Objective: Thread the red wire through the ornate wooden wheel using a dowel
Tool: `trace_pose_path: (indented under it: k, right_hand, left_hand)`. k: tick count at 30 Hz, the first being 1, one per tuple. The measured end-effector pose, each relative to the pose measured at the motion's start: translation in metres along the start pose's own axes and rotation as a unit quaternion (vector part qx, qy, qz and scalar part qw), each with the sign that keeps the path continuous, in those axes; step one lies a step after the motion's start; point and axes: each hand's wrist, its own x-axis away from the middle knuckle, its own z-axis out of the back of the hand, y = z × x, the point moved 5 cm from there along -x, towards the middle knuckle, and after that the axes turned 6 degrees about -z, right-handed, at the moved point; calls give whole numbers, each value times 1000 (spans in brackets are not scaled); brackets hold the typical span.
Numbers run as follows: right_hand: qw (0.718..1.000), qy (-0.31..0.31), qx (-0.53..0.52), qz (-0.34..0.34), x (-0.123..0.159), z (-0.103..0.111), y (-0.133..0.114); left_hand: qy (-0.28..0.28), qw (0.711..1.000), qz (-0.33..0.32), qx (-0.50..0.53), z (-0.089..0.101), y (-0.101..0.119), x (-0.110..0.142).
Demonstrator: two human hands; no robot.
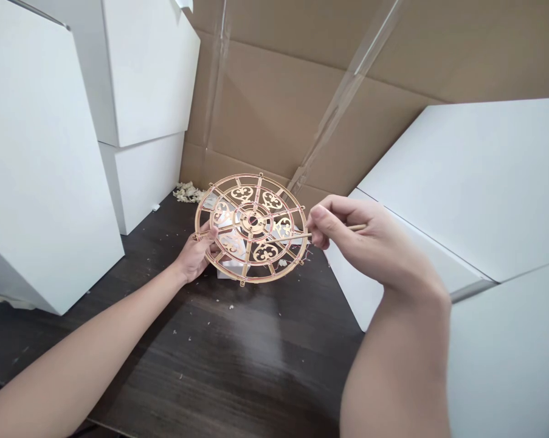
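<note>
My left hand (200,250) grips the left rim of a round openwork wooden wheel (257,271), thumb in front and fingers partly hidden behind. The wheel is held up above the dark table, its face towards me, with spokes, scroll-shaped cut-outs and thin reddish lines along its rings. Between the thumb and fingers of my right hand (342,228) is a thin wooden stick (296,236). The stick's far end reaches over the lower right part of the wheel; I cannot tell whether it touches. Behind the wheel, a small white block (228,271) is partly visible.
White boxes (153,73) are stacked at the left, and more white boxes (493,176) stand at the right. A taped cardboard wall (274,103) closes off the back. Pale shavings (188,193) lie by the left boxes, with small scraps scattered over the dark table (210,359).
</note>
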Motion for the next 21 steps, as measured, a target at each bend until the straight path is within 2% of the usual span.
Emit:
trace_pose_path:
  k: [9,16,21]
  right_hand:
    - [999,27,-5,22,1,6,-4]
    - [997,-27,-60,38,-3,-2,-1]
    - [994,-8,-108,27,-5,0,6]
  left_hand:
    - [12,1000,5,0,0,0,0]
    - [3,1000,2,10,-2,1,0]
    - [7,1000,1,16,-1,0,0]
